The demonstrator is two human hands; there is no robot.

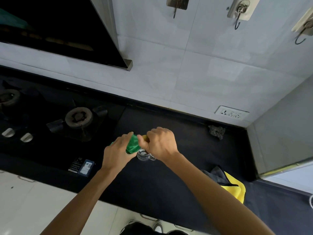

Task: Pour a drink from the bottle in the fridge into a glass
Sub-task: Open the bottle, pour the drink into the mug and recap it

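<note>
bottle [133,144] gripped in left hand [116,153], right hand [160,143] on cap

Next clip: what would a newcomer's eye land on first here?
The two hands meeting mid-frame over the black counter: the left hand grips a green bottle while the right hand holds its yellow cap. A clear glass sits on the counter just below them. The yellow cloth at near right and the gas burner at left also stand out.

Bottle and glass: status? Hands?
Left hand grips green bottle. Right hand curled round its yellow cap, not yet off. Glass on counter under the hands, partly hidden. Nothing blocking.
</note>
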